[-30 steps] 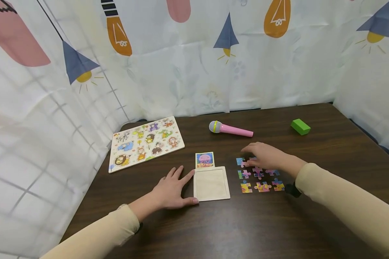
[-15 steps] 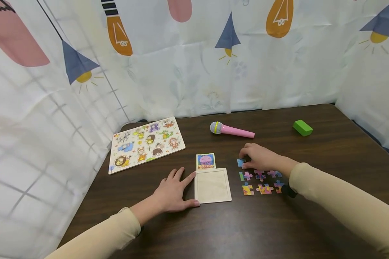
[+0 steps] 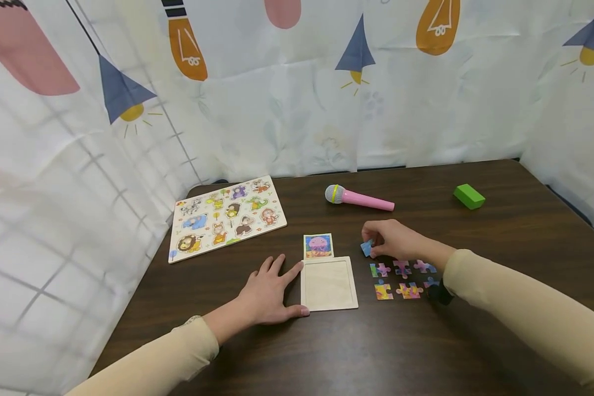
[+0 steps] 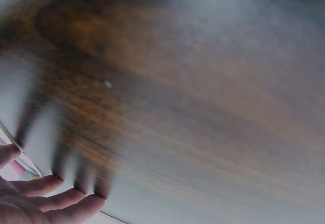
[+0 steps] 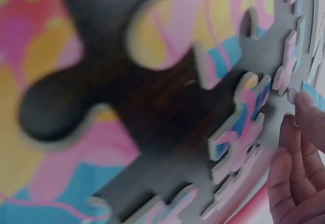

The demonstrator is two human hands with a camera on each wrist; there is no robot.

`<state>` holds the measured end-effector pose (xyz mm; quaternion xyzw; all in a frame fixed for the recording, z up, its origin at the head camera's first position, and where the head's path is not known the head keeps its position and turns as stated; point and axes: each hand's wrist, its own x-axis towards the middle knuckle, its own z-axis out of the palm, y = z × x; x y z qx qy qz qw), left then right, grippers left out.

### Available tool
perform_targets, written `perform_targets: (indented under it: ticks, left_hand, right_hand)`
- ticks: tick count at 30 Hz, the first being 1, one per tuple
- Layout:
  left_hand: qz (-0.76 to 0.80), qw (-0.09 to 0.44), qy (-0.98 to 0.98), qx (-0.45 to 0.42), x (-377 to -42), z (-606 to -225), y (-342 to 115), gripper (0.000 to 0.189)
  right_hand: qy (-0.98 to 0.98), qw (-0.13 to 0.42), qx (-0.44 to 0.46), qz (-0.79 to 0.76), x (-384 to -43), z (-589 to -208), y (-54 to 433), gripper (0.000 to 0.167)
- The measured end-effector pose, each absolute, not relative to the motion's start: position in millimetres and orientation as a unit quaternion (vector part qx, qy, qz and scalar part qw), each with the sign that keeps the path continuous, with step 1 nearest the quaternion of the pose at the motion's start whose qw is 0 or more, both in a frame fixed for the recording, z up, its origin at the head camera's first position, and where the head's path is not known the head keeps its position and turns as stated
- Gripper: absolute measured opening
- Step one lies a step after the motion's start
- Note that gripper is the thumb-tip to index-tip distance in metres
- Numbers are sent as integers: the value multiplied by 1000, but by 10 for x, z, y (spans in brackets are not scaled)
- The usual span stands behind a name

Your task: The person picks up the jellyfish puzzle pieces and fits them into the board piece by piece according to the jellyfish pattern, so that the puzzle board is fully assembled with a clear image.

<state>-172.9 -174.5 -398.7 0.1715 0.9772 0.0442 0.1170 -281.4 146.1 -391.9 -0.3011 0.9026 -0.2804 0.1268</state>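
Observation:
My right hand (image 3: 397, 240) pinches a light blue jigsaw piece (image 3: 366, 248) between thumb and fingers, tilted over the table. In the right wrist view a blue edge of that piece shows by the thumb. Several loose pink, yellow and blue jigsaw pieces (image 3: 408, 291) lie in rows below this hand, some hidden under the wrist. My left hand (image 3: 269, 292) rests with spread fingers on the table, thumb and index fingertip at the left edge of a square wooden puzzle frame (image 3: 329, 309). A jellyfish picture card (image 3: 318, 246) touches the frame's far side.
A wooden animal puzzle board (image 3: 227, 220) lies at the back left. Behind the right hand are a pink toy microphone (image 3: 366, 200) and a green block (image 3: 469, 196). A printed curtain (image 3: 297, 110) hangs along the table's far and left edges.
My right hand has closed its fingers on the light blue jigsaw piece and lifted it from the top row, tilting it. The left hand stays at the frame.

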Motion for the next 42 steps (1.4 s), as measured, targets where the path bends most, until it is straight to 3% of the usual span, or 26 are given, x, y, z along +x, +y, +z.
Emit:
perform_targets:
  ticks: [7, 17, 27, 42]
  left_hand:
    - [47, 119, 977, 169, -1729, -4004, -1747, 95]
    - [40, 125, 978, 162, -1749, -4010, -1722, 96]
    - [41, 120, 979, 162, -1743, -4000, -1718, 96]
    - [36, 121, 978, 166, -1704, -3966, -1733, 95]
  right_hand:
    - [891, 145, -269, -335, -2754, -3836, 1236, 9]
    - [853, 281, -170, -405, -2567, -3900, 715, 11]
    - [876, 297, -127, -360, -2621, -3835, 380, 19]
    - [912, 258, -156, -279, -2592, -3822, 217, 38]
